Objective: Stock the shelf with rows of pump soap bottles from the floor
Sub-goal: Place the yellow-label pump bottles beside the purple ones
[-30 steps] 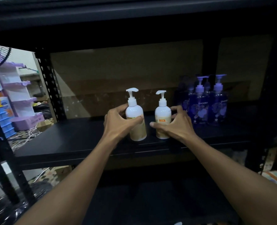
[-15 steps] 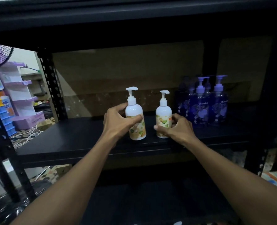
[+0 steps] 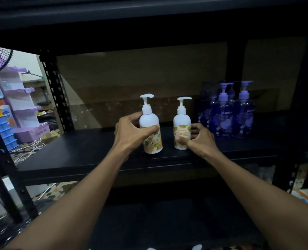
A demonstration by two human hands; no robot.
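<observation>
My left hand (image 3: 131, 132) is wrapped round the nearer white pump bottle (image 3: 148, 120), thumb across its label and fingers behind it. My right hand (image 3: 198, 139) grips the lower half of the second white pump bottle (image 3: 181, 123), thumb in front and fingers curled round its right side. Both stand upright on the black shelf (image 3: 86, 152) with a gap between them, and a cluster of purple pump bottles (image 3: 223, 120) stands just beyond my right fingers.

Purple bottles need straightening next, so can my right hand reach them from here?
Probably yes: the right hand sits just left of the purple bottles with nothing between, but its fingers grip the right white bottle and must let go first.
</observation>
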